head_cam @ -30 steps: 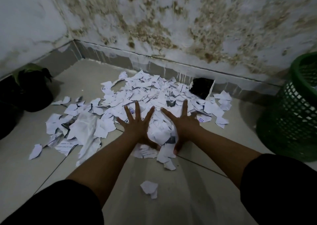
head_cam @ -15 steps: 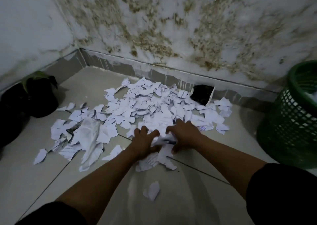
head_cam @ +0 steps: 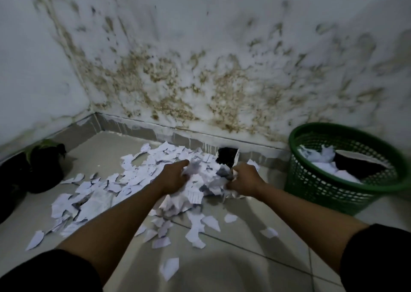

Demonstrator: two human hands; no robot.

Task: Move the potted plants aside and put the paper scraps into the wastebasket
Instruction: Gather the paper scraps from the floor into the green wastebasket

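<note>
Paper scraps point(head_cam: 133, 180) cover the floor point(head_cam: 255, 267) toward its far wall edge. Your left hand point(head_cam: 173, 178) and right hand point(head_cam: 244, 180) clutch a bundle point(head_cam: 206, 180) between them. Bare tile separates it from the wastebasket point(head_cam: 329, 180) at right; potted plants point(head_cam: 44, 165) sit in the left corner.

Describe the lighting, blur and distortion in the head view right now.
Head view: dim, flat light with a bluish cast; the potted plants sink into near-black at the left edge. Motion blur smears the wall stains and the green wastebasket. Wide-angle bending curves the baseboard. The left hand and right hand stay fairly sharp on the paper scraps.
</note>
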